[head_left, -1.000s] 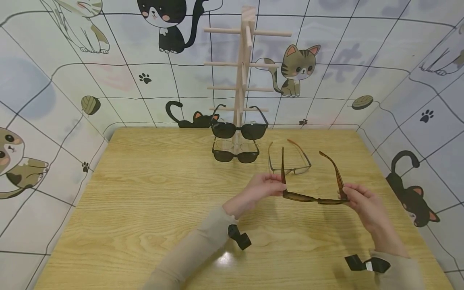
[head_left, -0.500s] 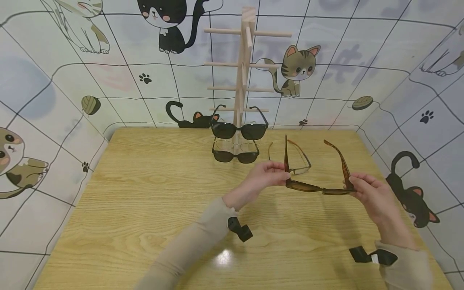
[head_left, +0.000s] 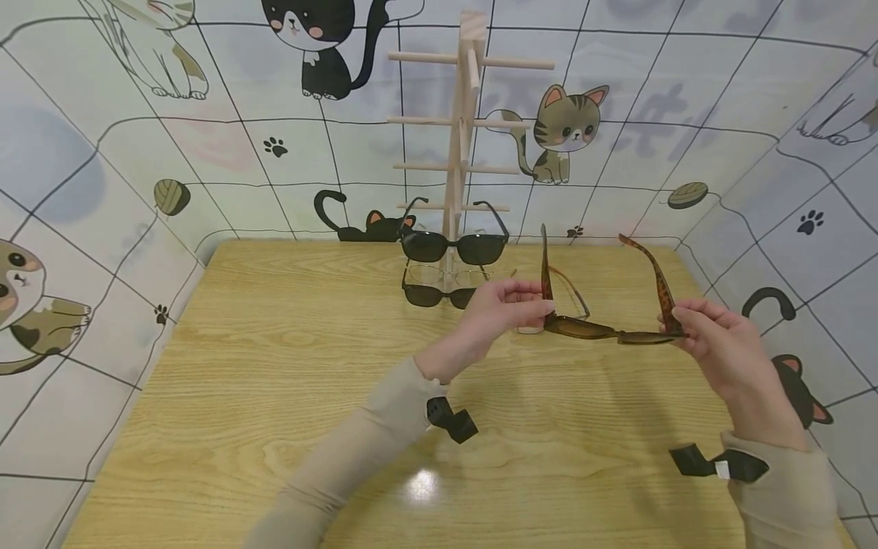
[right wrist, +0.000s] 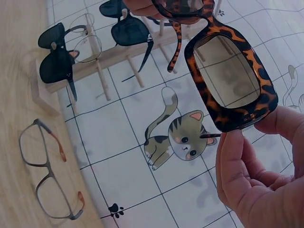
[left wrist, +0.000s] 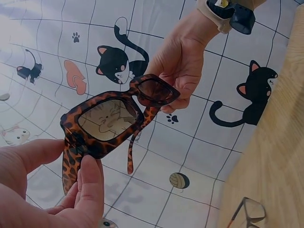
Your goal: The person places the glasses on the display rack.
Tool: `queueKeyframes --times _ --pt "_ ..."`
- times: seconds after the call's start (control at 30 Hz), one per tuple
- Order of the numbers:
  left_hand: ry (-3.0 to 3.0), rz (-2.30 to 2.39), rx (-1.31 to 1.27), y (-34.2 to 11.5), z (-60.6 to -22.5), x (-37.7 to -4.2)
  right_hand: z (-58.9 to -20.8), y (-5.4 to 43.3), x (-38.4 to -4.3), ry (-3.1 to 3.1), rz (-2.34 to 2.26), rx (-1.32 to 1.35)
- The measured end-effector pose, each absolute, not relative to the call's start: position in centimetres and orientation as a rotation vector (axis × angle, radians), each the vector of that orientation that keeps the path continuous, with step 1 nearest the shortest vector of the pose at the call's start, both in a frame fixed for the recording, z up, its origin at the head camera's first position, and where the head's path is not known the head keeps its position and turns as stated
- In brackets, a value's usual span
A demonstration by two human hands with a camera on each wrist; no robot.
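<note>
Tortoiseshell sunglasses are held up above the table between both hands, temples unfolded and pointing away. My left hand pinches the left hinge corner, with thumb and fingers around the temple's base in the left wrist view. The opposite corner is pinched by my right hand. In the right wrist view the square brown lens and mottled rim show close up, with the right fingers at the outer end. A pair of thin-framed eyeglasses with orange-brown temple tips lies on the table, partly hidden behind the sunglasses in the head view.
A wooden display stand with several crossbars rises at the table's back. Its lower bars bear black sunglasses, gold wire-rimmed glasses and lower dark sunglasses. Cat-patterned cloth surrounds the wooden table.
Both hands have lifted the tortoiseshell sunglasses up and away, slightly to the right. The sunglasses now overlap more of the eyeglasses lying on the table. The stand's glasses stay put.
</note>
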State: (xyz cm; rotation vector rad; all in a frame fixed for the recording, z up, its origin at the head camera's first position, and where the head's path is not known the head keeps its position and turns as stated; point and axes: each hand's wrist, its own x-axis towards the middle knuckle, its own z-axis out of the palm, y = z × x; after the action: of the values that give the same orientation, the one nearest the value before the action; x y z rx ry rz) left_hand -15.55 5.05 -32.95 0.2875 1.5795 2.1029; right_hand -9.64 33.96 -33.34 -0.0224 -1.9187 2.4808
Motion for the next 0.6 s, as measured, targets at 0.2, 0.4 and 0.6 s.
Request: queueKeyframes --times 0.2,0.4,0.6 --pt "1.588 2.139 0.305 4.3 -31.7 -15.6 -32.3 33.4 -10.5 -1.927 2.461 0.002" --pt "1.634 2.180 0.336 3.3 -30.6 -15.5 -31.3 32.5 -11.2 -1.937 2.460 0.048" --pt "1.689 2.195 0.359 2.2 -29.4 -15.5 -30.4 31.6 -12.1 -1.944 2.468 0.095"
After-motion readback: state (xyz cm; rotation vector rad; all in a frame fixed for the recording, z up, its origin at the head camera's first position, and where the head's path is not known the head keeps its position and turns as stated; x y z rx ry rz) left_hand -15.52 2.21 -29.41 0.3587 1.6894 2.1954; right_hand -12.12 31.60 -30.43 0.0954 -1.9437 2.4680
